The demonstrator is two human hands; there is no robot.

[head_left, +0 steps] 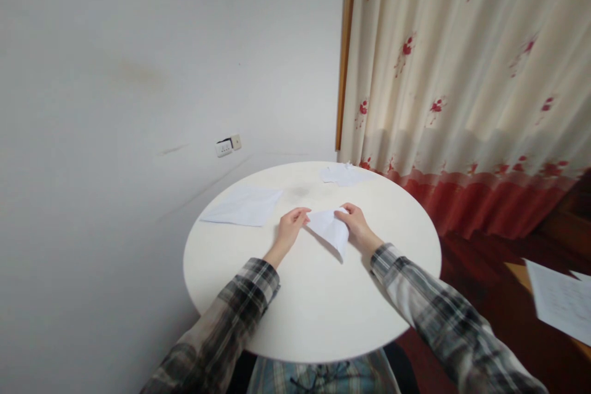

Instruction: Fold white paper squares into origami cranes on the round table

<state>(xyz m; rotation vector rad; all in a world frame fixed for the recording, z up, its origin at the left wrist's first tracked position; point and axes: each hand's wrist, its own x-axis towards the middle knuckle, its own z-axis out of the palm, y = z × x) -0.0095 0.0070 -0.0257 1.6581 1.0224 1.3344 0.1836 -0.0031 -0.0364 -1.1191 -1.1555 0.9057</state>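
Observation:
A folded piece of white paper [329,229] is held just above the round white table [314,314], near its middle. My left hand [290,228] pinches the paper's left corner with closed fingers. My right hand [355,225] grips its upper right edge, fingers curled round it. The paper tapers to a point toward me. Both arms wear plaid sleeves.
A flat white sheet [244,205] lies on the table's left side. Crumpled or torn white paper [344,173] sits at the far edge. A wall socket [227,146] is on the wall behind. A flowered curtain [462,92] hangs at right, above papers on a wooden surface [561,301].

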